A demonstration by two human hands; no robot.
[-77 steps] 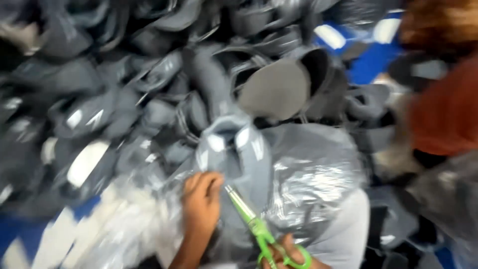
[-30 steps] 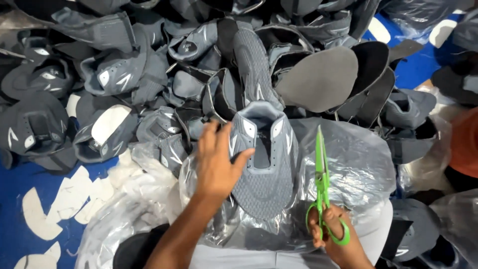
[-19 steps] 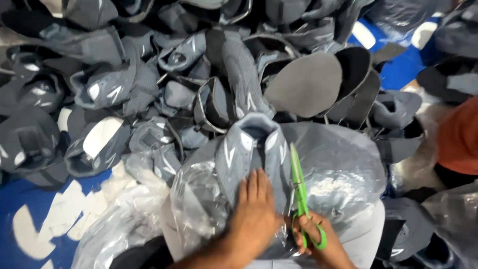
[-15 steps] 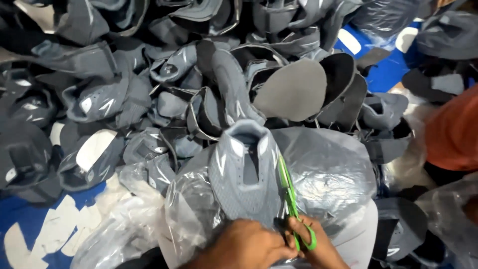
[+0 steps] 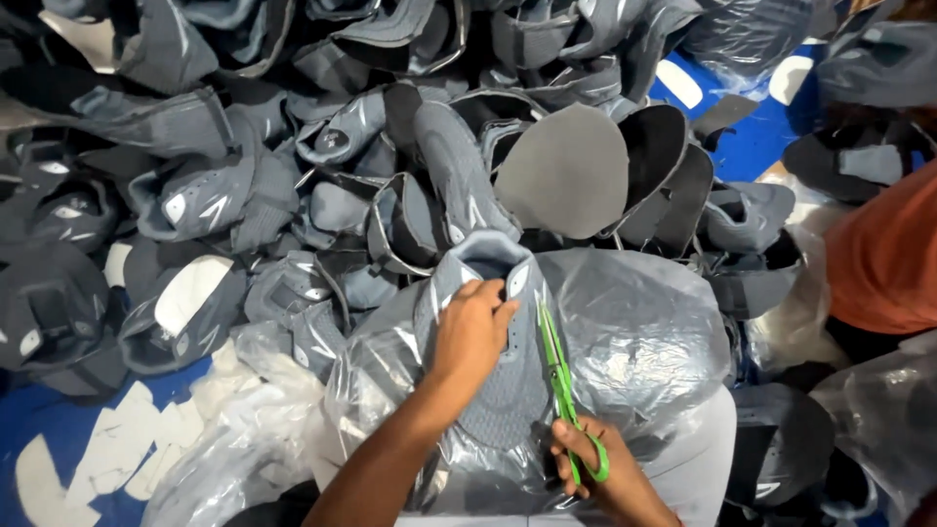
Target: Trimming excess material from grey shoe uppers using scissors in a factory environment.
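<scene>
Left hand (image 5: 473,332) lies palm-down on a grey shoe upper (image 5: 493,381), fingers curled over its collar edge at 12 o'clock, gripping it. The upper rests on a clear plastic bag (image 5: 644,332) at frame centre-bottom. Right hand (image 5: 605,478), at 5 o'clock from the upper, is clenched through the loops of green scissors (image 5: 561,385); blades closed, pointing to 12 o'clock along the upper's right edge. Pile of grey uppers (image 5: 293,176) beyond. Orange sleeve (image 5: 883,259) at 3 o'clock.
</scene>
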